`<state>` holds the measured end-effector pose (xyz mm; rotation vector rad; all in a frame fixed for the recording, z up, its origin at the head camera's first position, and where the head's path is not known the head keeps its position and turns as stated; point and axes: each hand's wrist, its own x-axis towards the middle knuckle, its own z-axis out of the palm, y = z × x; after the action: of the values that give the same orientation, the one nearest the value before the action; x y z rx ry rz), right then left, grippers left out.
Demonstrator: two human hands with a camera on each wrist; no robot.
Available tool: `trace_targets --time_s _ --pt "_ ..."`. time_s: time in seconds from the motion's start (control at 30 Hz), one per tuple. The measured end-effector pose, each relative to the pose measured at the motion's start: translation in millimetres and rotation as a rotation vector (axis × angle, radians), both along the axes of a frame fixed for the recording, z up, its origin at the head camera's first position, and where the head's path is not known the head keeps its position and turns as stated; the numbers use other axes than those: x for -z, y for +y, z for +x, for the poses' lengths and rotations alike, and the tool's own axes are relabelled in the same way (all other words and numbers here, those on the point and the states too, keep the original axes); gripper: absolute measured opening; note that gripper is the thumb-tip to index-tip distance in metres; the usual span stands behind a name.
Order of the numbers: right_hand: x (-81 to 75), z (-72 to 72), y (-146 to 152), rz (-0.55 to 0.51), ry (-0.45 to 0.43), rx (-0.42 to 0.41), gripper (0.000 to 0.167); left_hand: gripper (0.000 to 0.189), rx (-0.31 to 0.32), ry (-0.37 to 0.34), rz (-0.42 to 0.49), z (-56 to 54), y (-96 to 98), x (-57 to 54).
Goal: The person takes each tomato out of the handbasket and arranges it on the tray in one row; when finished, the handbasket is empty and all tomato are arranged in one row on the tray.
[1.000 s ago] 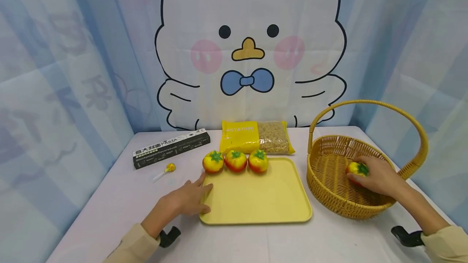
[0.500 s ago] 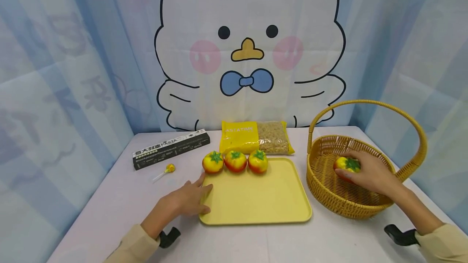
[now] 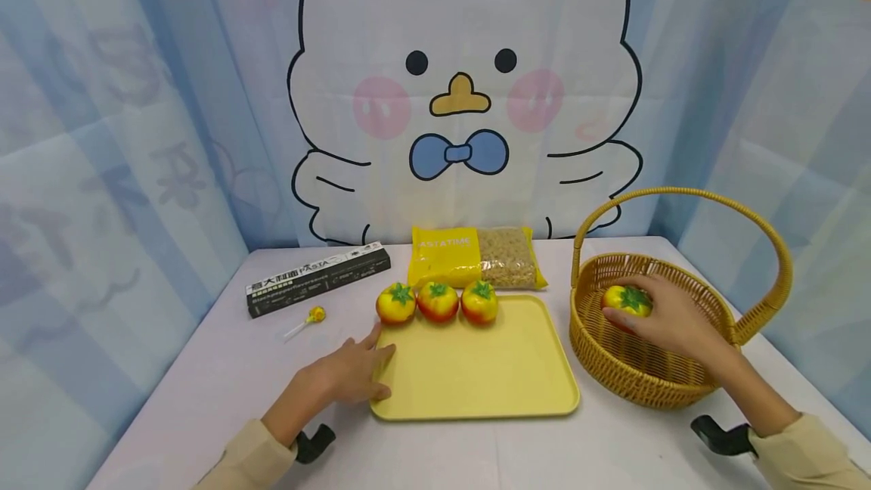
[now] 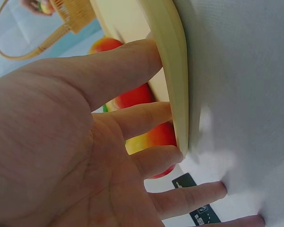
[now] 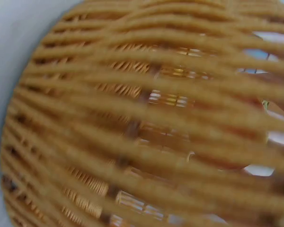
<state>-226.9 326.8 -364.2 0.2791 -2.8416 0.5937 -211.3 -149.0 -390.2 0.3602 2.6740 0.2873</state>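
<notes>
In the head view my right hand (image 3: 670, 317) grips a red-and-yellow toy tomato (image 3: 621, 299) with a green leafy top, inside the wicker basket (image 3: 626, 384) at right. Thumb and fingers lie on either side of it. My left hand (image 3: 348, 370) touches the left edge of the pale yellow tray (image 3: 476, 369), its fingers spread and fairly straight. The left wrist view shows the thumb (image 4: 132, 61) and nearby fingertips against the tray rim (image 4: 173, 71). Three similar tomatoes (image 3: 438, 302) stand in a row along the tray's back edge. Wickerwork (image 5: 109, 123) mostly hides the right hand's work in the right wrist view.
Behind the tray lies a yellow pasta bag (image 3: 476, 257). A dark pasta box (image 3: 318, 278) lies at the back left, with a lollipop (image 3: 315, 314) in front of it. The basket's tall handle (image 3: 687, 191) arches over the right arm's side.
My right hand has moved left and slightly up within the basket, carrying the tomato with it. The left hand, tray and row of tomatoes look unchanged.
</notes>
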Motion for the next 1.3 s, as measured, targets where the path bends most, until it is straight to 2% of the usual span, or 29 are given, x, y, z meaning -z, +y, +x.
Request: trace_targets --time_s 0.43,0.83,1.3 --pt "-6.8 0.5 -20 -0.041 -0.002 -0.020 0.066 0.071 -0.006 -0.001 0.000 0.8 -0.9 -1.5" --pt "-11.3 -2.9 -43 -0.080 0.003 -0.030 0.062 0.072 -0.002 -0.006 -0.007 -0.8 -1.1 3.9" --pt "-17.0 -8.5 -72 -0.117 0.004 -0.061 0.061 0.072 0.002 0.002 -0.007 -0.3 0.0 0.4"
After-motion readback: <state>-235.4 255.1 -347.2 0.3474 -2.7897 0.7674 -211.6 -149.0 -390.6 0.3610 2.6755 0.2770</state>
